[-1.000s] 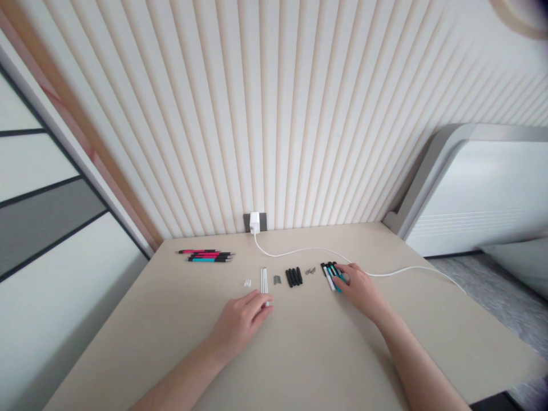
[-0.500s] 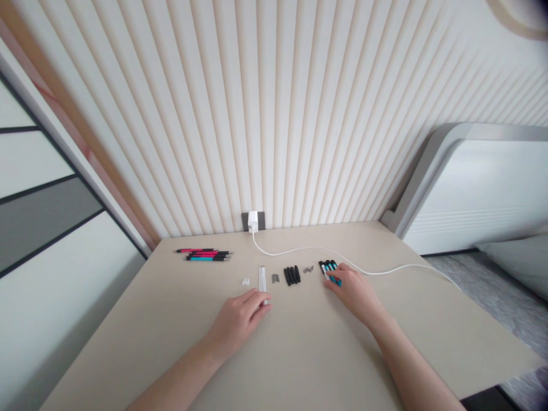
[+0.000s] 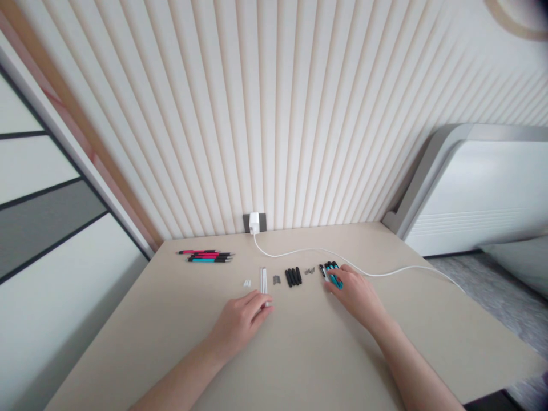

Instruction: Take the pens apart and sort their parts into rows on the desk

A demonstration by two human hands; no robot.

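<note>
My left hand (image 3: 244,319) rests on the table, its bent fingers closed over the near ends of a row of thin white pen refills (image 3: 264,278). My right hand (image 3: 353,288) pinches a white pen barrel with a black end (image 3: 323,272). Beside that barrel, partly under my fingers, lie several teal pen barrels (image 3: 334,274) with black ends. Between my hands are small grey springs (image 3: 277,279), a row of black rubber grips (image 3: 293,277) and small metal tips (image 3: 309,270). Small white pieces (image 3: 247,282) lie left of the refills.
Several pink and teal assembled pens (image 3: 209,256) lie at the back left of the beige table (image 3: 299,354). A white cable (image 3: 291,252) runs from a plugged-in charger (image 3: 254,222) across the back to the right edge. A ribbed wall stands behind.
The white barrel under my right fingers has come slightly away from the teal ones. My left hand stays at the refills. The whole view has shifted a little.
</note>
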